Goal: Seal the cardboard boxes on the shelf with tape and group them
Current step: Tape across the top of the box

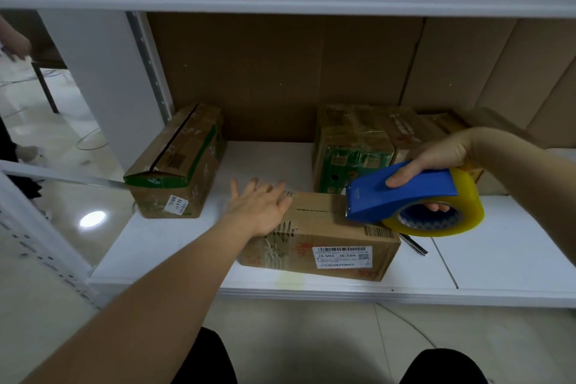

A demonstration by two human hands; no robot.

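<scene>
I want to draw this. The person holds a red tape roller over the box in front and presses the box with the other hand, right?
Nearly. The head view shows the tape roller is blue, not red. The right hand holds it over the front box, and the left hand presses the box.

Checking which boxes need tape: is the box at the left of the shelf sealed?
Unsealed: left box shows a dark open gap along its top seam.

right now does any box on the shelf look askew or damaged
Yes. The left box sits turned at an angle to the shelf edge, top seam open. The front box has torn, scuffed cardboard at its left end, under the left hand.
</scene>
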